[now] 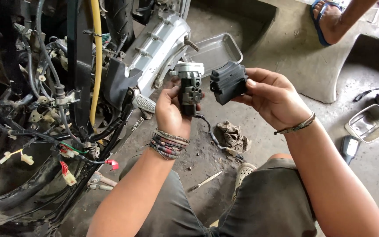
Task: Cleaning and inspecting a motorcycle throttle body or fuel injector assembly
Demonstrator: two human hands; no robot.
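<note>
My left hand [168,115] grips a black and silver lock unit [190,87] upright, with a black cable hanging from its bottom end. My right hand [273,97] holds a black plastic cover [228,81] just to the right of that unit, a small gap between the two parts. Both hands are raised over the concrete floor, beside a stripped scooter [66,101] on the left with exposed wiring and connectors. Braided bands are on both wrists.
A metal tray [216,50] lies on the floor behind the hands. A dirty rag [233,136] and a thin tool [205,181] lie below them. A second tray [368,123] and dark objects sit at right. Another person's sandalled foot [327,19] is at top right.
</note>
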